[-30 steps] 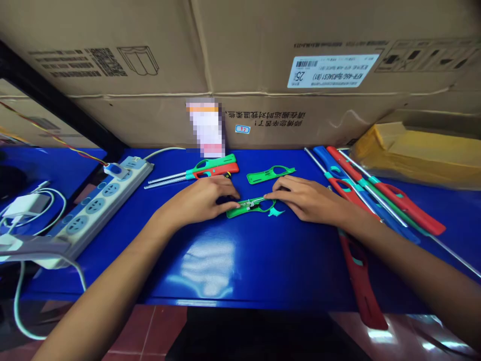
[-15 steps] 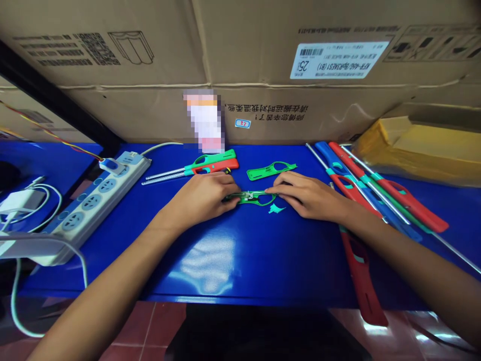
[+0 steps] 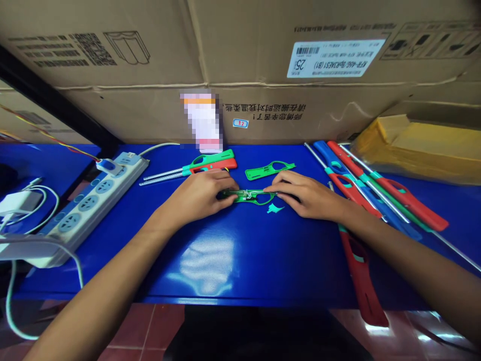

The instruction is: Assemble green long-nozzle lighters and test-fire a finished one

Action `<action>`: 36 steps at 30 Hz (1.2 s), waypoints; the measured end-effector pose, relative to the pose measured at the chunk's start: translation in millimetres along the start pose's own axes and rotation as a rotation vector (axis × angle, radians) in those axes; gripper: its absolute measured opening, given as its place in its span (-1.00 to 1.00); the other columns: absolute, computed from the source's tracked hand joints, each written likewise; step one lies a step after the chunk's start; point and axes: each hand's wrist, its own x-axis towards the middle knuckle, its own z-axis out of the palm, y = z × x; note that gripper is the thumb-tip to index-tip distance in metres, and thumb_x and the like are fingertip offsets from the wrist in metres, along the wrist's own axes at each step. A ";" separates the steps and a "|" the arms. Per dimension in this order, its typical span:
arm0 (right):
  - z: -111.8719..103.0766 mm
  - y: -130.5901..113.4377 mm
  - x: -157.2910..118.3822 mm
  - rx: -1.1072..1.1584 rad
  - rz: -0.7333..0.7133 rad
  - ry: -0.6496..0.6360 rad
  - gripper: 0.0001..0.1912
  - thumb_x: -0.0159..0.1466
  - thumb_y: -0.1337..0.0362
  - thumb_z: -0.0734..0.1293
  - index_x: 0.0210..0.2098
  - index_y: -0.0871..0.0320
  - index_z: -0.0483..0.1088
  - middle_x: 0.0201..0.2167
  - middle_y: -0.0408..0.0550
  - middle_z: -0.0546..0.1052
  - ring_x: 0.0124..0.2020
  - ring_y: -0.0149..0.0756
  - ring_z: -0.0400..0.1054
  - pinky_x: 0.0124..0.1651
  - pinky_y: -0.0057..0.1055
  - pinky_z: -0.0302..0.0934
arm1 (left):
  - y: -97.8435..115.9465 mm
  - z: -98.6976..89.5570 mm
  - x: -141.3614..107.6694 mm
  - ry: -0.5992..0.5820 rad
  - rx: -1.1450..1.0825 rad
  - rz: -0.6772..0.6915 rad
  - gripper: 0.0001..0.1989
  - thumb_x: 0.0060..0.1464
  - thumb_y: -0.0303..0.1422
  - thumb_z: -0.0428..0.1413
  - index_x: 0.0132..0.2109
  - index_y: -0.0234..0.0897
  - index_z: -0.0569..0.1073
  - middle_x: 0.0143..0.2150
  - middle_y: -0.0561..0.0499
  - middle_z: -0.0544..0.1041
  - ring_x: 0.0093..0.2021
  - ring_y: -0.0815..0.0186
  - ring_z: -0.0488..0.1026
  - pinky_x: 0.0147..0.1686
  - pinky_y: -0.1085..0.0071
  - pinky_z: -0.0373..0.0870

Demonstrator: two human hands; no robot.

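Observation:
A green half shell with small inner parts (image 3: pixel 248 195) lies between my hands at the middle of the blue table. My left hand (image 3: pixel 205 195) pinches its left end between thumb and fingers. At its right end, my right hand (image 3: pixel 300 195) holds the shell's edge with closed fingertips. Another green half shell (image 3: pixel 268 170), lying inner side up, is just behind it. A small turquoise piece (image 3: pixel 275 208) rests in front of the held shell, near my right fingers.
Green and red lighters (image 3: pixel 214 161) lie behind my left hand. Several lighters (image 3: pixel 406 200) are spread at the right, and a red one (image 3: pixel 366 286) overhangs the front edge. A power strip (image 3: pixel 90 203) stands left; cardboard boxes (image 3: pixel 150 110) line the back.
My left thumb and fingers have shifted slightly on the shell's left end, so more of that end shows. The right hand has hardly moved. The whole view has shifted a little.

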 end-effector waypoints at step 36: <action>0.4 -10.0 13.9 0.018 0.134 0.041 -0.67 0.53 0.23 0.37 0.25 0.04 0.53 0.13 0.12 0.62 0.20 0.04 0.54 0.26 -0.03 0.44 | -3.8 22.2 5.7 0.175 -0.098 -0.013 -0.84 0.54 -0.34 0.08 0.10 -0.23 0.53 0.05 -0.14 0.70 -0.01 0.13 0.68 -0.04 0.21 0.60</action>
